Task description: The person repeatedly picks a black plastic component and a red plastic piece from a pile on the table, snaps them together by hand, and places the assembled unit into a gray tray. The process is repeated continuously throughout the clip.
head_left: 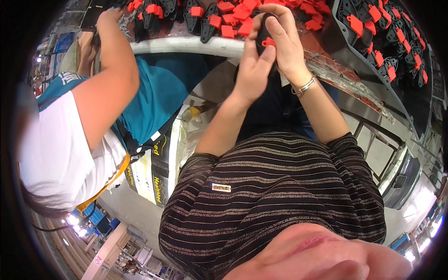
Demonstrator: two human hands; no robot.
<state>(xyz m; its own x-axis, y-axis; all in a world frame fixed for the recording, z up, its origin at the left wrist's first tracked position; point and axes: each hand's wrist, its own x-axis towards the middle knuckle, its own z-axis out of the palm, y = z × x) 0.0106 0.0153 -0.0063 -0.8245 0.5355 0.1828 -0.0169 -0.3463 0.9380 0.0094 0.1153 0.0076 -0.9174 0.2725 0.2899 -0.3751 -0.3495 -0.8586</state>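
Observation:
My left hand (252,73) and my right hand (290,52) meet over the table's near edge, both closed around one black plastic part (264,31). A small red tab (269,42) shows on its lower end, beside my left thumb. My right thumb lies along the part's side, and my fingers hide much of it. Just beyond my hands is a heap of loose red plastic pieces (242,13). Left of the heap lie several black parts (208,29) fitted with red pieces.
A grey bin (344,35) at the right holds many black parts with red pieces (400,35). A white padded edge (186,45) runs along the table front. At left, a co-worker's arm (112,60) reaches onto the table. A metal frame (373,140) stands at my right.

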